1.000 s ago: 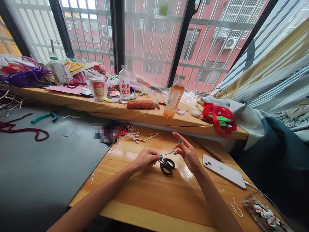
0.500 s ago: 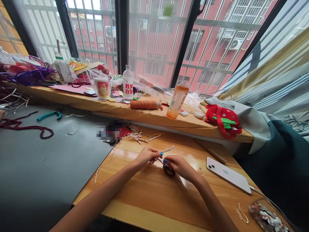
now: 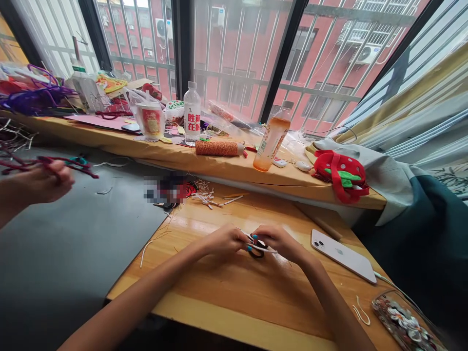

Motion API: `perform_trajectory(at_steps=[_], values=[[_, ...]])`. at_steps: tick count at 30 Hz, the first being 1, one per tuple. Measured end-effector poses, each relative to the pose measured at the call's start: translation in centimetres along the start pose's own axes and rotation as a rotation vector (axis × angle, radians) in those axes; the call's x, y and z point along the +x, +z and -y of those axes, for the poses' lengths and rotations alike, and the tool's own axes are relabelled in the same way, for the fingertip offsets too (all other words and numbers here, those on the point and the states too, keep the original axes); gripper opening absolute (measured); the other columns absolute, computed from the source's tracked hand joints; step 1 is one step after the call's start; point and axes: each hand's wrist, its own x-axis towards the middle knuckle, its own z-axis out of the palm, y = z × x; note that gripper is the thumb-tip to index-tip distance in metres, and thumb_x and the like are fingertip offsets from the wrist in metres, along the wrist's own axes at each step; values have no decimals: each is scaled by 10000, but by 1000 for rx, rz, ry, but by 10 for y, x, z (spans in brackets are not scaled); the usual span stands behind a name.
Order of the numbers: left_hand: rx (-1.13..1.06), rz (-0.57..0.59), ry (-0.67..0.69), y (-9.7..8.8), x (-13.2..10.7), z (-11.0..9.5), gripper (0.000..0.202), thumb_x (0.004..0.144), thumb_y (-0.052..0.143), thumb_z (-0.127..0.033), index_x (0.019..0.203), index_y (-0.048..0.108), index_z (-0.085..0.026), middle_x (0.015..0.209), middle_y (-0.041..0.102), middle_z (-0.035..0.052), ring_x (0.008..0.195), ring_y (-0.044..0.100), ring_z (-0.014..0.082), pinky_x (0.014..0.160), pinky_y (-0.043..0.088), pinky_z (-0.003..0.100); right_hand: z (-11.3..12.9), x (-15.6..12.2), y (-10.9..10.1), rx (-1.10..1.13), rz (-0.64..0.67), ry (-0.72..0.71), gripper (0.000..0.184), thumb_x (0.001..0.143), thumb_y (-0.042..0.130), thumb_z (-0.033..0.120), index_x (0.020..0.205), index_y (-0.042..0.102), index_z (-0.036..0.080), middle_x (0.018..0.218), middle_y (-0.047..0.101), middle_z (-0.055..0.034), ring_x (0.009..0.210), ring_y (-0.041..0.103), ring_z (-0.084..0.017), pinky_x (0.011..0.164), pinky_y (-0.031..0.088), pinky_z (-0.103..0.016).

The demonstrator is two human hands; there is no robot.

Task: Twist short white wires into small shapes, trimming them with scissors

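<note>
My left hand (image 3: 230,240) is closed in a pinch on a short white cord (image 3: 269,250), whose free end points right beneath my other fingers. Close beside it, my right hand (image 3: 280,240) has its fingertips pressed together near the cord's held end. Whatever those fingertips grip is too small to make out. Dark scissor handles (image 3: 257,253) show on the wooden table behind the cord; the hands partly cover the scissors.
At left, another person's hand (image 3: 54,181) holds dark red yarn (image 3: 82,168) above the grey table (image 3: 91,253). White cord scraps (image 3: 206,199) lie beyond my hands. A phone (image 3: 343,256) rests rightward. An orange thread spool (image 3: 217,148) and bottles (image 3: 192,114) occupy the sill.
The white cord has swung from pointing up and right to lying nearly level toward the right. Another person's hand with dark red yarn has come into view at left.
</note>
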Motion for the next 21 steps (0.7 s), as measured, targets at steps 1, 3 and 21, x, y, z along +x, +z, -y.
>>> perform_trajectory(at_steps=[1,3,21], values=[[-125,-21,-46,-1,0,-2,190,713,475,-202,703,645,-118,449,438,-32,437,360,54,435,276,157,-2,0,1,98,-13,22,195,798,399,165,726,578,141,621,525,1,578,450,-93,525,335,-179],[-351,-97,-127,-3,1,-6,249,711,494,-303,713,634,-97,418,364,-52,382,305,43,378,238,162,0,1,6,219,-58,64,229,811,364,194,720,565,134,570,496,14,521,424,-84,483,325,-173],[158,5,63,-1,1,5,236,703,435,-96,754,663,-127,588,590,7,527,432,67,512,301,146,14,2,0,-379,-81,-96,167,789,436,135,673,552,161,642,536,-11,604,444,-110,545,287,-214]])
